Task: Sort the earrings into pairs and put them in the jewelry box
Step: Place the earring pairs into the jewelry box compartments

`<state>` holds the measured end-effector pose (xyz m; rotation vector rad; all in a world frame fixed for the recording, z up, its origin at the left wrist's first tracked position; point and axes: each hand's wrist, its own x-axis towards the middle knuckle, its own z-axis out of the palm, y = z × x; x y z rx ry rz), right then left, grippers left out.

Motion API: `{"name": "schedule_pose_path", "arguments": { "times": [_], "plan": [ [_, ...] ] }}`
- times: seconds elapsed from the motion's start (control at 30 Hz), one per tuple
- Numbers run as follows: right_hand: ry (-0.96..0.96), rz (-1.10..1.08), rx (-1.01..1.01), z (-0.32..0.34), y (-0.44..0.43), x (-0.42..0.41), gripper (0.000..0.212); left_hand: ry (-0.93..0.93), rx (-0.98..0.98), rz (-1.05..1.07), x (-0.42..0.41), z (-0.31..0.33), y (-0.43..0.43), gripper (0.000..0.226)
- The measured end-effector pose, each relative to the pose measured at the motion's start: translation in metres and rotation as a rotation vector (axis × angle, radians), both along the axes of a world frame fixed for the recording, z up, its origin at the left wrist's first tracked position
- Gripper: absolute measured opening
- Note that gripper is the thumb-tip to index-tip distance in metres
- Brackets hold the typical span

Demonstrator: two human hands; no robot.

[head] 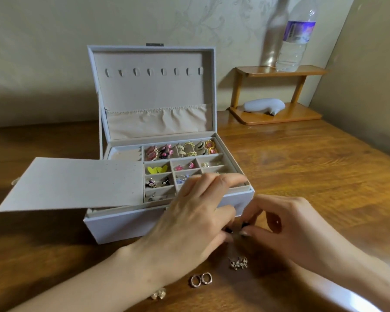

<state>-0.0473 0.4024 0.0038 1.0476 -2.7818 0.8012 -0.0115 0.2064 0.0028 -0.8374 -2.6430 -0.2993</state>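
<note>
- My left hand (196, 217) pinches a small dark earring (229, 230) between thumb and finger, just in front of the jewelry box (126, 224).
- My right hand (286, 224) pinches a second dark earring (245, 225), very near the first one.
- The box stands open on the wooden table (313, 167); many of its compartments hold pairs.
- On the table near me lie a spotted pair (238, 263), two hoops (201, 279) and a pale pair (158, 293) beside my left wrist.

Pale grey fabric jewelry box (113, 224), beige-lined; yellow heart-shaped earrings (157, 169); pink stud earrings (185, 167); cream bow earrings with dark spots (238, 262); brown wood-grain table (302, 165); clear plastic bottle (298, 32), purple-labelled.
</note>
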Motion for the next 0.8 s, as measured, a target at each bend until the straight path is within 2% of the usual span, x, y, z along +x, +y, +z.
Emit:
{"name": "schedule_pose_path", "arguments": {
  "times": [0.17, 0.3, 0.57, 0.8],
  "plan": [
    [0.004, 0.035, -0.155, 0.024, -0.001, -0.001, 0.020, 0.076, 0.180, 0.060, 0.000, 0.032, -0.020, 0.019],
    [0.023, 0.062, -0.254, 0.039, -0.010, -0.009, 0.018, 0.104, 0.220, 0.132, -0.017, 0.050, -0.038, 0.019],
    [-0.026, 0.072, -0.333, 0.049, -0.029, -0.030, 0.012, -0.144, 0.263, 0.169, -0.032, 0.042, -0.042, 0.018],
    [-0.054, 0.077, -0.332, 0.045, -0.035, -0.036, 0.012, -0.222, 0.408, 0.203, -0.040, 0.036, -0.040, 0.011]
  ]
}}
